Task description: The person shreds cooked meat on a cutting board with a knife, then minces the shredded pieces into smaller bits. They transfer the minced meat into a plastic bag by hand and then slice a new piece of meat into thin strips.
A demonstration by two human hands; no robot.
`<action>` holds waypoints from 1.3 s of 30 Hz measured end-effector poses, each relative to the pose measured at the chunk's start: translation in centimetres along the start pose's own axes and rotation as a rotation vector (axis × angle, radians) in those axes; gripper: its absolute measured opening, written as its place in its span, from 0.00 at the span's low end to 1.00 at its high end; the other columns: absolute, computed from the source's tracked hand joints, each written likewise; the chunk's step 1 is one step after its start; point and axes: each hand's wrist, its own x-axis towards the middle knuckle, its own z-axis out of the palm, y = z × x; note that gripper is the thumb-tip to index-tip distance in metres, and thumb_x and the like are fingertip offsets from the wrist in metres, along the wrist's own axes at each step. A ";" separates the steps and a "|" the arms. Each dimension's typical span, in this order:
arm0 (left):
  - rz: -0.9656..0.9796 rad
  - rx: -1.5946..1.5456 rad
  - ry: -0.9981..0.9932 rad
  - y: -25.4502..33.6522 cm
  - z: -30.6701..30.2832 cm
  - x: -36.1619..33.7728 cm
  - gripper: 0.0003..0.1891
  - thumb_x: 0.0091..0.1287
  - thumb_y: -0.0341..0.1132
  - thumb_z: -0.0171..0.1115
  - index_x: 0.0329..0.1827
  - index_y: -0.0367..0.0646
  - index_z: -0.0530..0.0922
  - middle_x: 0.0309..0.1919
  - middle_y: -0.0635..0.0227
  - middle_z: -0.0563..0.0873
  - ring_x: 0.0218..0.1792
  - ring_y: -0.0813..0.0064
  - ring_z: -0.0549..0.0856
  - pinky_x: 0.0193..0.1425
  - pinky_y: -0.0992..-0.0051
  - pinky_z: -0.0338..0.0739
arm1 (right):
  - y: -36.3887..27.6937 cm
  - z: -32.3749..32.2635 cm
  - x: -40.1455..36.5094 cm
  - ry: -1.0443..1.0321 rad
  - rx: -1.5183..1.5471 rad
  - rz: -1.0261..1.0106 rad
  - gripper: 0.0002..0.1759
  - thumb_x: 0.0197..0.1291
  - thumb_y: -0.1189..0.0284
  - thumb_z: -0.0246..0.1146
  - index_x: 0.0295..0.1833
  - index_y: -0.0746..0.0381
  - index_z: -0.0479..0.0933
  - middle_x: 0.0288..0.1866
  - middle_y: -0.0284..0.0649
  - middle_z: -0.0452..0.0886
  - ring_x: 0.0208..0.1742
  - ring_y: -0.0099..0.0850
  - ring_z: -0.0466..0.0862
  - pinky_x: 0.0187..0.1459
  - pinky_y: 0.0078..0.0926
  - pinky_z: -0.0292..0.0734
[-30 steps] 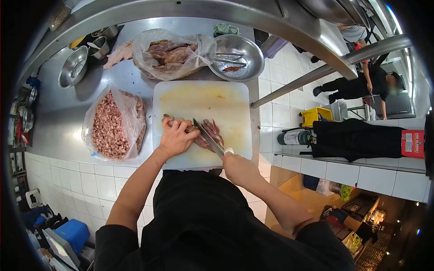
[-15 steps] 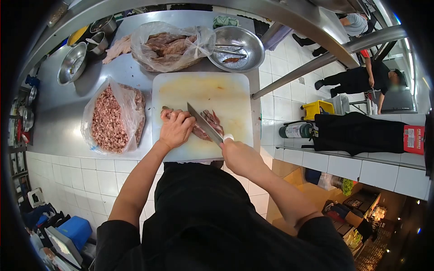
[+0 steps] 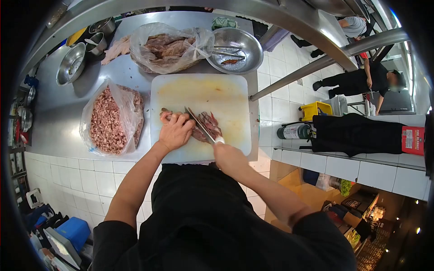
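A strip of raw meat (image 3: 209,124) lies across the middle of a white cutting board (image 3: 212,92). My left hand (image 3: 175,131) presses down on the left part of the meat, fingers curled over it. My right hand (image 3: 228,156) grips the white handle of a knife (image 3: 201,126), whose blade angles up and left through the meat, right beside my left fingers. Cut slices sit just right of the blade.
A plastic bag of diced meat (image 3: 110,119) sits left of the board. A bag of larger meat pieces (image 3: 167,47) and a metal bowl with tongs (image 3: 235,49) stand behind it. More steel bowls (image 3: 72,63) are at the far left. A person (image 3: 361,81) stands on the tiled floor, right.
The knife blade has tipped more onto its edge and come down through the meat next to my left fingers. My right hand has shifted slightly left; my left hand stays on the meat.
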 end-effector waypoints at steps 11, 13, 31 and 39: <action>-0.112 -0.093 0.156 0.2 -0.1 0.3 0.09 0.78 0.40 0.67 0.57 0.53 0.83 0.56 0.68 0.82 0.59 0.58 0.79 0.73 0.47 0.62 | 1.3 2.0 2.4 0.133 0.057 -0.100 0.22 0.88 0.61 0.52 0.48 0.71 0.78 0.37 0.62 0.89 0.39 0.63 0.91 0.43 0.62 0.85; -0.163 -0.096 0.204 -0.1 0.2 0.2 0.10 0.78 0.39 0.67 0.57 0.51 0.83 0.55 0.66 0.82 0.58 0.56 0.79 0.73 0.48 0.63 | 0.3 2.6 3.6 0.118 0.064 -0.026 0.22 0.88 0.61 0.52 0.49 0.71 0.77 0.37 0.62 0.90 0.40 0.63 0.91 0.43 0.63 0.85; -0.235 -0.061 0.107 -0.4 -0.9 -0.2 0.08 0.76 0.43 0.70 0.55 0.64 0.85 0.58 0.68 0.75 0.67 0.53 0.72 0.74 0.37 0.55 | -2.8 -5.8 -2.7 -0.047 -0.076 -0.032 0.16 0.85 0.67 0.52 0.51 0.70 0.78 0.40 0.59 0.91 0.43 0.58 0.93 0.45 0.57 0.86; -0.213 -0.059 0.115 -0.5 -0.8 -0.3 0.09 0.75 0.42 0.70 0.55 0.65 0.84 0.56 0.69 0.76 0.65 0.55 0.73 0.74 0.37 0.55 | -1.6 -0.8 3.6 -0.022 -0.048 -0.038 0.14 0.82 0.71 0.52 0.54 0.71 0.78 0.43 0.59 0.92 0.47 0.59 0.93 0.49 0.58 0.87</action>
